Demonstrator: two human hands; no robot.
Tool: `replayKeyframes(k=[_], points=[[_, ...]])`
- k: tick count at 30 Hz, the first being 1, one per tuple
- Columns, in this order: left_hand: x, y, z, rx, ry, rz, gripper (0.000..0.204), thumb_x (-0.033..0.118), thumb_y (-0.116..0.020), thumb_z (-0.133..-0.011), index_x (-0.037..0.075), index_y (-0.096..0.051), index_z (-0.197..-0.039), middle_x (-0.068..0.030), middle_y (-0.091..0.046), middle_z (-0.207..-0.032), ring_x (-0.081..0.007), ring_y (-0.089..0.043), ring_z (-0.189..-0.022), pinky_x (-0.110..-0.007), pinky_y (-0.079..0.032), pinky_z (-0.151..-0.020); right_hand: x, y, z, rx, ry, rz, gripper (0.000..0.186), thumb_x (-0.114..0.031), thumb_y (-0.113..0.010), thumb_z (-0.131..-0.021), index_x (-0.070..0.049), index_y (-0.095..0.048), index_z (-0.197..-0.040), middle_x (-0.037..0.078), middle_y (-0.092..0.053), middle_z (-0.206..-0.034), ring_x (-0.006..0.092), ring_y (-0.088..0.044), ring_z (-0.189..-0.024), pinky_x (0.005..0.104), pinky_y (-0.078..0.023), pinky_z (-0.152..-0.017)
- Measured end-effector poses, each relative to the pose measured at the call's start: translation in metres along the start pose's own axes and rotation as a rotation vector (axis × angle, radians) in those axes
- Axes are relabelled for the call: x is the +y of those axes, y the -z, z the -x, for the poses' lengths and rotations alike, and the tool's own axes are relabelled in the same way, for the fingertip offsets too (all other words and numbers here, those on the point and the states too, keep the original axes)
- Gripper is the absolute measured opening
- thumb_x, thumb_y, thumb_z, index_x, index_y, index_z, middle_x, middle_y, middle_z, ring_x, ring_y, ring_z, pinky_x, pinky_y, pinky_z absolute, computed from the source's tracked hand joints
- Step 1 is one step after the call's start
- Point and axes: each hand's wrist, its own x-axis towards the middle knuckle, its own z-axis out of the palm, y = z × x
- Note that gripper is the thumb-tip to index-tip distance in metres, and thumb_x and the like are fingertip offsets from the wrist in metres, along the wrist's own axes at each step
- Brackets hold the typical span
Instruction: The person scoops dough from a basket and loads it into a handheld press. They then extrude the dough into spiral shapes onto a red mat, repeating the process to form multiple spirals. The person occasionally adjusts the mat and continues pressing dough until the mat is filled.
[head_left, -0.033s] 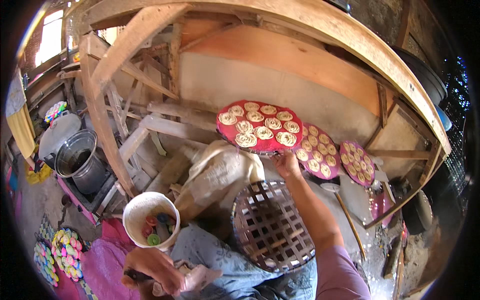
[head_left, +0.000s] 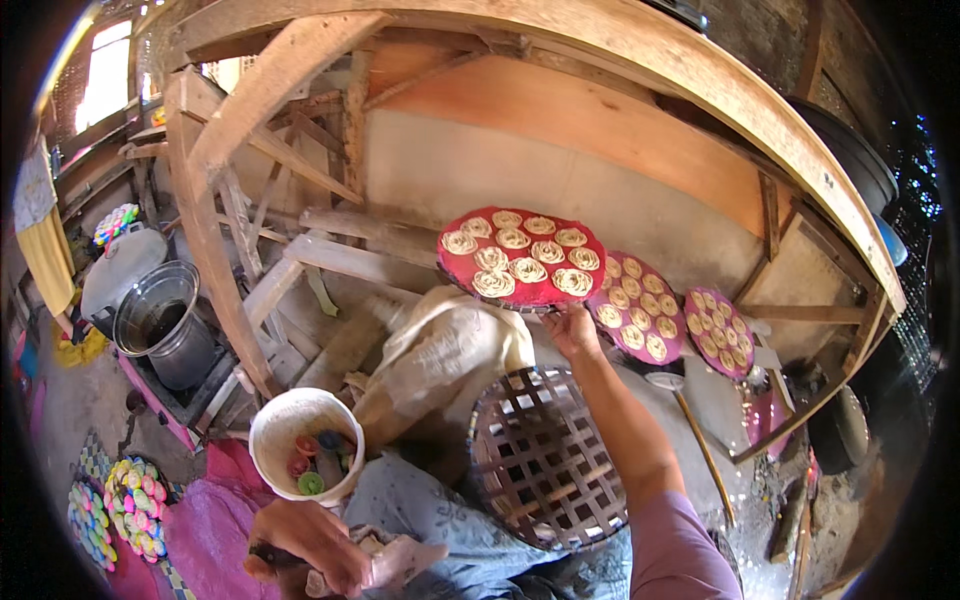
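My right hand [head_left: 573, 332] reaches forward and grips the near edge of a round tray covered in red cloth [head_left: 513, 213]. Flat, pale rosette-shaped noodle-like coils [head_left: 527, 269] lie spaced over the cloth. Low at the left, my left hand [head_left: 310, 545] is closed; a dark piece and a pale, thin piece show at its fingers, but what it holds is unclear. Below the tray, an open-weave dark basket [head_left: 545, 455] leans against my lap. Beside my left knee stands a white bucket [head_left: 268, 440] with small coloured plastic pieces [head_left: 311, 483] inside.
Two purple-covered trays [head_left: 640, 306] of similar coils lie to the right. A wooden frame [head_left: 200, 230] arches over the area. A pale sack [head_left: 440, 345] lies behind the basket. At the left, a metal pot [head_left: 160, 325] stands on a stove. A stick [head_left: 705, 455] leans at the right.
The whole view has shifted slightly. Both hands and the red tray keep their places relative to the things around them.
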Motion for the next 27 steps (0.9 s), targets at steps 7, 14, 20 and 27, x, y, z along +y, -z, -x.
replayKeyframes(k=[7, 14, 20, 27], points=[[0.004, -0.002, 0.020, 0.251, 0.039, -0.117, 0.083, 0.064, -0.033, -0.095, -0.006, -0.066, -0.065, -0.0188, -0.064, -0.057, -0.0298, -0.063, -0.043, -0.038, -0.050, -0.036, 0.047, 0.022, -0.041, 0.019, -0.079, -0.070, 0.032, -0.018, -0.043, -0.097, -0.009, -0.048, -0.127, 0.010, -0.059, -0.119, 0.0265, -0.061, -0.104, 0.0415, -0.053, -0.088], [-0.005, 0.009, 0.009, 0.056, 0.004, -0.043, 0.083, 0.064, -0.031, -0.095, -0.011, -0.066, -0.088, -0.0249, -0.068, -0.083, -0.0398, -0.070, -0.074, -0.041, -0.057, -0.057, 0.022, 0.024, -0.017, -0.096, -0.291, 0.023, 0.030, -0.011, -0.050, -0.095, -0.003, -0.050, -0.124, 0.016, -0.061, -0.115, 0.0313, -0.064, -0.097, 0.0440, -0.056, -0.089], [0.018, -0.028, -0.009, 0.379, -0.069, -0.078, 0.094, 0.073, -0.023, -0.091, -0.008, -0.063, -0.064, -0.0186, -0.062, -0.054, -0.0323, -0.063, -0.045, -0.040, -0.054, -0.040, -0.037, -0.036, 0.101, -0.340, -0.275, 0.576, 0.034, -0.026, -0.050, -0.098, 0.000, -0.050, -0.121, 0.016, -0.058, -0.112, 0.0291, -0.059, -0.105, 0.0419, -0.050, -0.094], [0.017, -0.077, -0.040, 0.664, -0.150, 0.324, 0.090, 0.078, -0.018, -0.088, 0.001, -0.061, -0.072, -0.0048, -0.055, -0.048, -0.0197, -0.048, -0.035, -0.034, -0.045, -0.045, -0.016, -0.102, 0.358, -1.268, -0.670, 0.566, 0.091, -0.045, -0.075, -0.079, 0.003, -0.032, -0.143, 0.020, -0.034, -0.149, 0.0267, -0.032, -0.137, 0.0408, -0.027, -0.113]])
